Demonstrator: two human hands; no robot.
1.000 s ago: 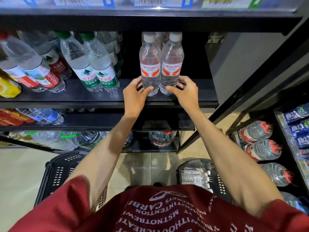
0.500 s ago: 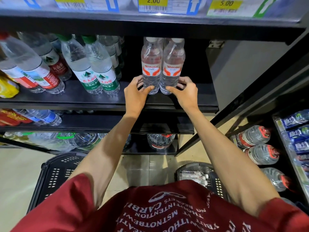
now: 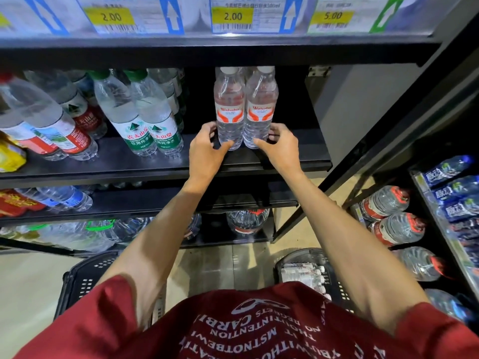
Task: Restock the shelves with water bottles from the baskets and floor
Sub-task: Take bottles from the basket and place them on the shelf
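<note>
At 12 o'clock the left bottle (image 3: pixel 229 112) and right bottle (image 3: pixel 260 112) stand upright, touching, on the shelf (image 3: pixel 116 164). Both are clear, with white caps, white-orange labels and ribbed bases. The left hand (image 3: pixel 207 154) curls round the left bottle's base from 7 o'clock, and the right hand (image 3: pixel 281 151) round the right bottle's from 5.

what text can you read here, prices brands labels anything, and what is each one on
"2.00": left yellow price tag
"2.00": middle yellow price tag
"5.00": right yellow price tag
"Wahaha": left Wahaha bottle and right Wahaha bottle
"农夫山泉", "饮用纯净水": green-label bottles
"脉动": blue packs
"CARBI": red shirt, upside down; the rest is garbled
Small print on the tags: too blurred to read
</note>
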